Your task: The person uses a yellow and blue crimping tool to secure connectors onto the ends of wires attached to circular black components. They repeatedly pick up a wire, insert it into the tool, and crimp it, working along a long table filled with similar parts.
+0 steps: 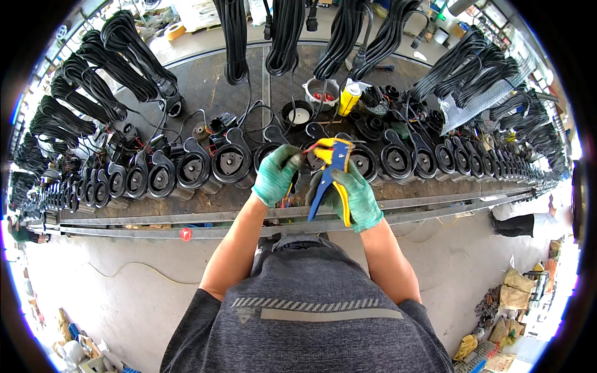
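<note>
In my right hand point(362, 198), in a green-coated glove, is a blue and yellow wire stripper point(339, 154), its handles toward me and its jaws pointing up and left. My left hand point(275, 176), gloved alike, is closed with thumb and fingertips together. A short red wire point(309, 148) runs from its fingers toward the stripper's jaws; whether the jaws grip it I cannot tell. Thin coloured wires hang below my left fingers. Just beyond both hands stands a row of round black housings point(231, 163) with curved spouts, partly hidden by the gloves.
Bundles of black cable point(286, 37) hang over the wooden workbench point(205, 78). A yellow canister point(350, 98) stands beside a pale bowl point(322, 92) holding red pieces. A metal rail point(155, 219) edges the bench on my side. At far right a person's dark-clothed leg point(516, 225) shows.
</note>
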Demonstrator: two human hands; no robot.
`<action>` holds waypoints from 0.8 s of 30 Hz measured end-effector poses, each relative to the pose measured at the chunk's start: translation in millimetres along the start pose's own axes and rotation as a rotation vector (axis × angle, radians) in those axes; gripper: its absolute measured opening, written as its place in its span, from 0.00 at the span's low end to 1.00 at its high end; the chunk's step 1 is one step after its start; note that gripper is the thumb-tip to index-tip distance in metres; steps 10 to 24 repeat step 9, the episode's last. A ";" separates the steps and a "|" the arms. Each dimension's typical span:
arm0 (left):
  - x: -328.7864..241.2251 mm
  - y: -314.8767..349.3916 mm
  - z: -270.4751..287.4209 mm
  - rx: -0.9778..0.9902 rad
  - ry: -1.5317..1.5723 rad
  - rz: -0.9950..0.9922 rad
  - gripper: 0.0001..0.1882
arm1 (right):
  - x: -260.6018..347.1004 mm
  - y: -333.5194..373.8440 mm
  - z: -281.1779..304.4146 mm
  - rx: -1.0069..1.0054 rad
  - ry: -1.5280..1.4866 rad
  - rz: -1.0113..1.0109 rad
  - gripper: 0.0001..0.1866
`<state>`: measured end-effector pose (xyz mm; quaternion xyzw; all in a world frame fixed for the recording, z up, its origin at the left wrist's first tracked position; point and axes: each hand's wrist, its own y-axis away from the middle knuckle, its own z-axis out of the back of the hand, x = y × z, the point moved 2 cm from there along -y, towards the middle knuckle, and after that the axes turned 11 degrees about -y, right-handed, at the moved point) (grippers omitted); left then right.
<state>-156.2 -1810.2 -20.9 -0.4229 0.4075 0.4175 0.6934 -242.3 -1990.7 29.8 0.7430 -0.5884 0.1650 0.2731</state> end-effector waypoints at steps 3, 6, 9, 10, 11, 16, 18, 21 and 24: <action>19.4 -6.4 5.1 -0.030 0.253 0.100 0.12 | 13.4 6.3 9.5 0.043 -0.089 0.122 0.23; 27.3 -7.6 16.4 -0.035 0.416 0.221 0.13 | 21.1 10.1 36.4 -0.035 0.004 0.149 0.23; 21.2 -20.5 47.9 -0.148 0.279 0.149 0.12 | 15.8 -6.0 48.1 0.074 -0.086 0.110 0.33; 21.2 -20.5 47.9 -0.148 0.279 0.149 0.12 | 15.8 -6.0 48.1 0.074 -0.086 0.110 0.33; 21.2 -20.5 47.9 -0.148 0.279 0.149 0.12 | 15.8 -6.0 48.1 0.074 -0.086 0.110 0.33; 21.2 -20.5 47.9 -0.148 0.279 0.149 0.12 | 15.8 -6.0 48.1 0.074 -0.086 0.110 0.33; 21.2 -20.5 47.9 -0.148 0.279 0.149 0.12 | 15.8 -6.0 48.1 0.074 -0.086 0.110 0.33; 21.2 -20.5 47.9 -0.148 0.279 0.149 0.12 | 15.8 -6.0 48.1 0.074 -0.086 0.110 0.33; 21.2 -20.5 47.9 -0.148 0.279 0.149 0.12 | 15.8 -6.0 48.1 0.074 -0.086 0.110 0.33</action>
